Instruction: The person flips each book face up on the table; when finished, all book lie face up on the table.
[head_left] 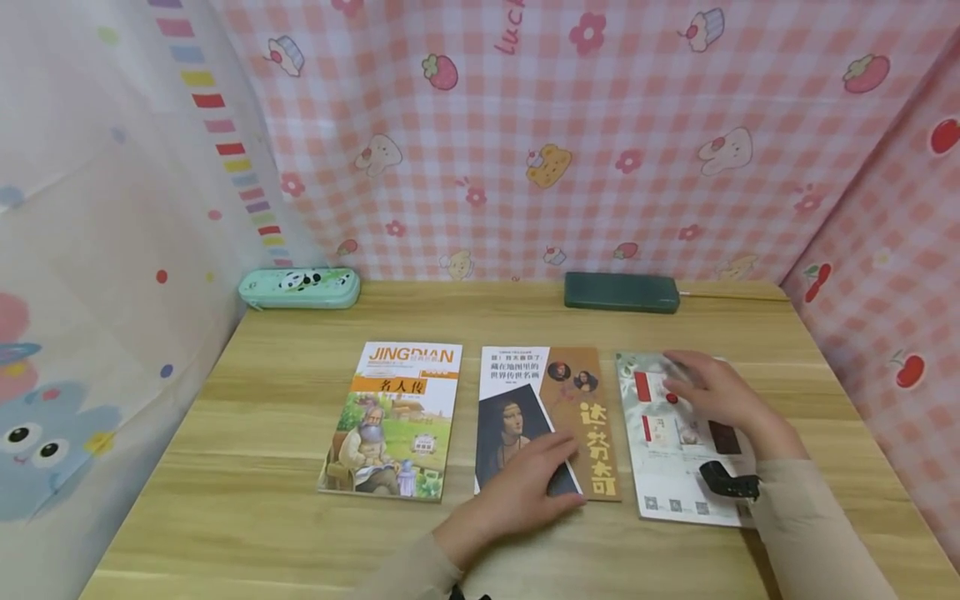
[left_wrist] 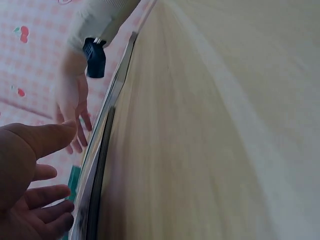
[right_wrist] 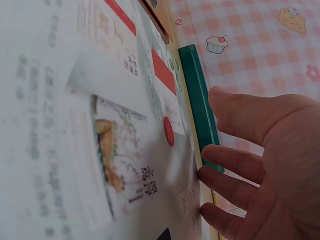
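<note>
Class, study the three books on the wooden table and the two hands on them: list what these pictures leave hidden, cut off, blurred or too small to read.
- Middle book with the portrait cover: head view, the left hand hides its lower corner.
- Pale right-hand book with red labels: head view, the right hand covers part; its small print is unreadable.
- Same book: right wrist view, blurred and cut off by the edges.
- Book edges: left wrist view, covers unseen.
</note>
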